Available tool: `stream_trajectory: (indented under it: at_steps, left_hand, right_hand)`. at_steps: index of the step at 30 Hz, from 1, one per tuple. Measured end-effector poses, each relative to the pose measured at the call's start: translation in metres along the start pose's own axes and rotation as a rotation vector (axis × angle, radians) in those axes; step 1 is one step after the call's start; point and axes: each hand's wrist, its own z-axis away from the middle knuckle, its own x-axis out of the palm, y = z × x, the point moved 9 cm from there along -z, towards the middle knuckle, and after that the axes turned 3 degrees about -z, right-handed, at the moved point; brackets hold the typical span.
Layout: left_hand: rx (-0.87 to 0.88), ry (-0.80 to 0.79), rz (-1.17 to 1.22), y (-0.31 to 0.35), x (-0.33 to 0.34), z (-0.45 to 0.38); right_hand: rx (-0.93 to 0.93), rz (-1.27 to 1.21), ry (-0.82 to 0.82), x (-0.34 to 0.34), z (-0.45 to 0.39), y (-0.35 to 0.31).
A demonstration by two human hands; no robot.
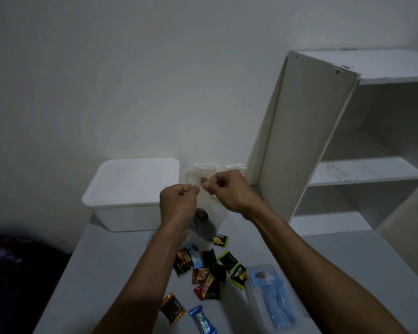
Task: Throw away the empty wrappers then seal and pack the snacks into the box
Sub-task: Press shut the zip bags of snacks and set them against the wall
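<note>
My left hand (177, 201): pinching the clear bag's (209, 213) top edge.
My right hand (227, 189): pinching the same crinkly edge.
Box (130, 196): smooth white plastic, rounded corners.
Wrappers (208, 273): glossy foil, scattered.

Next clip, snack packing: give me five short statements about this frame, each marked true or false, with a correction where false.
1. Both hands pinch the top edge of a clear bag. True: the left hand and right hand grip the clear bag held above the table.
2. The clear bag is empty. False: dark snacks sit in its bottom.
3. The white box stands at the far end of the table, left of the hands. True.
4. The wrapped snacks are already in the white box. False: they lie loose on the table.
5. The blue packet lies left of the wrapped snacks. False: it lies to their right.
</note>
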Motion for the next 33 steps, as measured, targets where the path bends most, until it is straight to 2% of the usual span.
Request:
stream_trajectory:
  at_steps: [7,13,18,25,33]
  left_hand:
    - [-0.033,-0.019,0.027,0.004,0.003,0.001]
    - [-0.054,-0.018,0.034,0.007,-0.005,-0.002]
    - [-0.075,-0.094,-0.017,0.005,0.007,0.009]
    - [-0.136,-0.13,-0.053,-0.008,0.012,0.015]
    - [-0.103,-0.139,-0.041,-0.012,0.014,0.015]
  right_hand:
    - [0.086,-0.128,0.014,-0.001,-0.001,0.008]
    - [0.104,-0.111,-0.13,-0.006,0.01,0.016]
    - [0.057,-0.097,-0.089,-0.001,0.012,0.016]
    - [0.125,-0.126,-0.083,0.002,0.016,0.028]
    - [0.17,-0.195,-0.003,0.002,0.019,0.037]
